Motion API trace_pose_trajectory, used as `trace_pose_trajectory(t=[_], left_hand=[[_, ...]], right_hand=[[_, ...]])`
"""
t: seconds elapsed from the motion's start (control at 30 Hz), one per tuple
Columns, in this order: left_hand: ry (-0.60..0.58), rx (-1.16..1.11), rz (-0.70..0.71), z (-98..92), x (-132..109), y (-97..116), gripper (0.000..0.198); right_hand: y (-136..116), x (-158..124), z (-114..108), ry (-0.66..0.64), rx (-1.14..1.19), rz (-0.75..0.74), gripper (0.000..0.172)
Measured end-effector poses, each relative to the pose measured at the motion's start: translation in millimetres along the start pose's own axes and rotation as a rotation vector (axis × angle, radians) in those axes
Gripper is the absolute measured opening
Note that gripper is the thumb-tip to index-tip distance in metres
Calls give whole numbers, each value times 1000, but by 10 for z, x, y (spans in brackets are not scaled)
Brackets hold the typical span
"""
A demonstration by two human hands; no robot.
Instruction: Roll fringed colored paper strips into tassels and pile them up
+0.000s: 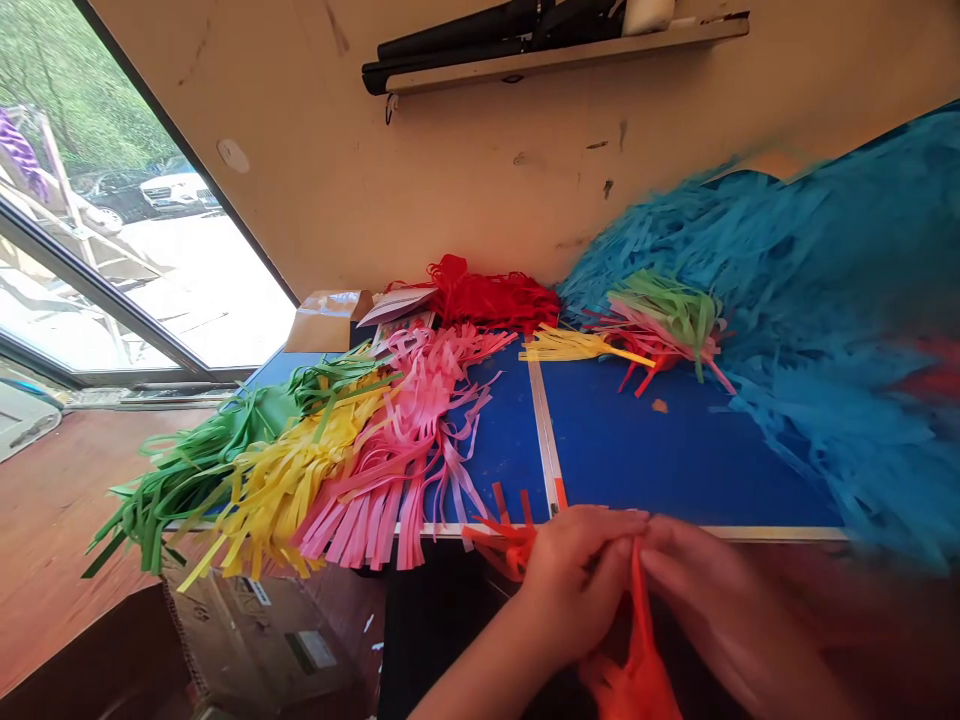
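Note:
My left hand and my right hand meet in front of the table's near edge. Between them is a red-orange paper tassel, its narrow twisted part pinched by the fingers of both hands. Its lower part hangs below my hands, and cut strips of the same colour stick out beyond my left hand. Just left on the table lie fringed bundles in pink, yellow and green. My fingertips partly hide the pinched spot.
Behind, on the blue table, are a red fringe pile, finished-looking multicoloured tassels and an envelope. A large blue fringe heap covers the right. Cardboard boxes stand below left; a shelf hangs above.

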State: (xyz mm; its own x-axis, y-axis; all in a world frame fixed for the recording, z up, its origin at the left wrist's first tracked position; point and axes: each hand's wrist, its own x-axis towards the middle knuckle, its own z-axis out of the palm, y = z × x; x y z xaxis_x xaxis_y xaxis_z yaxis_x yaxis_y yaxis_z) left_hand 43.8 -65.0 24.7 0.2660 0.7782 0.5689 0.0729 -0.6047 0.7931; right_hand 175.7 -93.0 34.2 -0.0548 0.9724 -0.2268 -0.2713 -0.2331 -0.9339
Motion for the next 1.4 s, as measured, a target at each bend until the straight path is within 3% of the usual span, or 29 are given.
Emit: trace_pose_trajectory(t=[0.13,0.33,0.7,0.8,1.0,1.13,1.23,1.3,1.4], left_hand=[[-84,-81,-110,-69,5,23,22],[-123,-143,-144,-80,26,18,23],[-29,-4,-99,-17,10,-49,20],[-5,3,-74,12,12,-58,21],[97,3,-158,66,-28,-101,19],[143,52,-234,36,-50,-152,21],[198,54,-310,1,-62,-189,25],[240,11,-350,-29,-66,-214,28],[255,-107,-414,-88,-71,-276,30]], right_hand=[[58,37,-38,17,-66,-24,25],[85,62,-87,-1,-96,-64,22],[157,81,-161,22,-136,-81,22],[180,105,-141,64,-194,-143,23],[251,135,-67,203,-439,-300,21],[123,181,-59,321,-616,-561,13],[-157,426,-60,330,-795,-733,11],[-346,748,-28,275,-936,-792,13],[-485,1398,91,117,-1171,-662,16]])
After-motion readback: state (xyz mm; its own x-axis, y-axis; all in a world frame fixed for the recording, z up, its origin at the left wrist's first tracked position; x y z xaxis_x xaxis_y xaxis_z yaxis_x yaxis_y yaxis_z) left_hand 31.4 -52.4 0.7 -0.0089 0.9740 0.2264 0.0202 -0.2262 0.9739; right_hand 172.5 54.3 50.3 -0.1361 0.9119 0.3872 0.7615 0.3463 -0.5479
